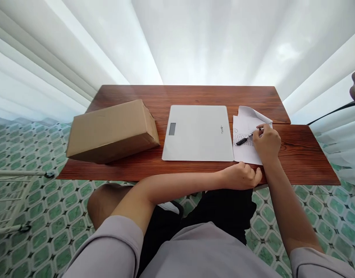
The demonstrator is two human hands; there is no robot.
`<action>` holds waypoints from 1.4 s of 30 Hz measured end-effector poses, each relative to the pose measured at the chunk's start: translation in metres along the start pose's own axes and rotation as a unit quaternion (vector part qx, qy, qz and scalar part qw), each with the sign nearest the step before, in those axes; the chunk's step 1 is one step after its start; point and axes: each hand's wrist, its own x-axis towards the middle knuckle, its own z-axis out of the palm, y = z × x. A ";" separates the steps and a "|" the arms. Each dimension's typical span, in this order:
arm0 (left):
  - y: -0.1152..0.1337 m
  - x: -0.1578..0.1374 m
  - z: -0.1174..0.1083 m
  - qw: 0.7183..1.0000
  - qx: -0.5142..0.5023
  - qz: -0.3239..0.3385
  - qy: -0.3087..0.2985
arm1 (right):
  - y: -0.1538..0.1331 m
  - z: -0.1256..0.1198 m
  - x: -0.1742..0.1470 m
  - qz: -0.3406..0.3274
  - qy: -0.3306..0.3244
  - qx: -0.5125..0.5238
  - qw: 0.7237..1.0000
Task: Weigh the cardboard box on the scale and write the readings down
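A dark pen lies slanted over a sheet of paper with small print and a curled top corner. My right hand rests on the paper's right side, its fingers closed in a pinch on the pen's upper end. Along the table's front edge, at the lower edge of the paper, is my left hand. Its fingers are loosely curled with nothing visible in them. Just left of the paper, a flat white scale with a small grey display lies on the table.
A closed cardboard box sits at the left on the brown wooden table. White curtains hang behind it. A white wire rack on wheels stands at the lower left on the green tiled floor.
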 end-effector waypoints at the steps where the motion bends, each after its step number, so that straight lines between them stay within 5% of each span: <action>1: 0.000 0.000 0.000 1.000 0.006 0.006 0.018 | 0.000 0.000 0.000 0.005 0.002 -0.009 1.000; 8: -0.003 -0.005 -0.009 0.992 0.044 0.079 0.087 | 0.001 0.005 -0.002 -0.006 0.030 -0.047 0.998; 15: -0.003 -0.035 -0.030 0.967 0.104 0.082 0.218 | 0.007 0.009 -0.001 -0.034 0.064 -0.073 0.995; 26: -0.039 -0.144 -0.107 0.957 0.187 -0.098 0.199 | -0.003 -0.009 -0.007 -0.128 0.112 -0.053 0.984; 34: -0.062 -0.219 -0.150 0.928 0.249 -0.251 0.116 | -0.089 -0.031 -0.038 -0.210 0.117 0.044 0.970; 42: -0.067 -0.252 -0.156 0.909 0.233 -0.322 0.121 | -0.200 -0.030 -0.104 -0.330 -0.039 0.188 0.924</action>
